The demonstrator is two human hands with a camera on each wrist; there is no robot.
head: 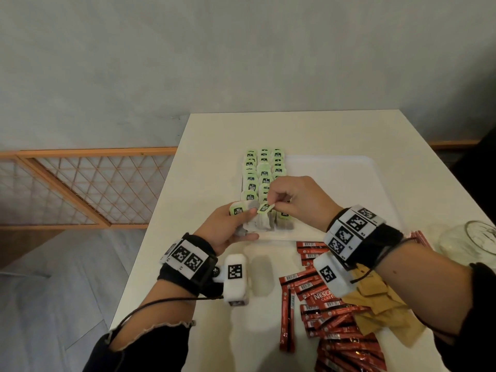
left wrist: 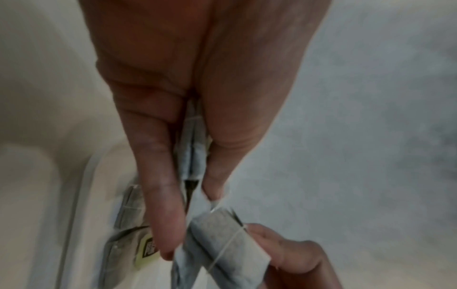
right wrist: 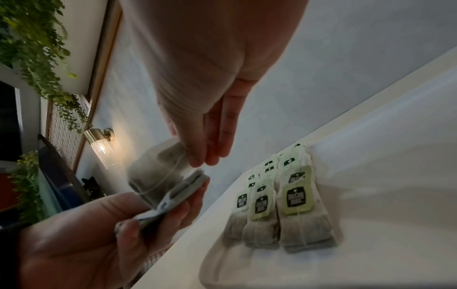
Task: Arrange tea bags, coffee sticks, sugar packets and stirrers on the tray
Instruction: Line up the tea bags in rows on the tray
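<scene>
A white tray (head: 335, 197) lies on the table, its left part filled with rows of green-tagged tea bags (head: 264, 173). Just above the tray's near-left corner my left hand (head: 241, 221) grips a small stack of tea bags (head: 239, 210) between thumb and fingers. My right hand (head: 279, 200) pinches one tea bag's green tag (head: 265, 208) at the top of that stack. In the left wrist view the held stack (left wrist: 193, 156) sits between my fingers, with the lifted bag (left wrist: 227, 240) below it. In the right wrist view my right hand's fingertips (right wrist: 205, 154) pinch the bag (right wrist: 158, 170) above the tray's rows (right wrist: 284, 205).
Red coffee sticks (head: 330, 318) lie in a heap at the table's near right, with brown sugar packets (head: 381, 304) beside them. A glass jar (head: 472, 237) stands at the right edge. The table's left edge (head: 150, 237) drops to the floor by a wooden lattice fence (head: 80, 183).
</scene>
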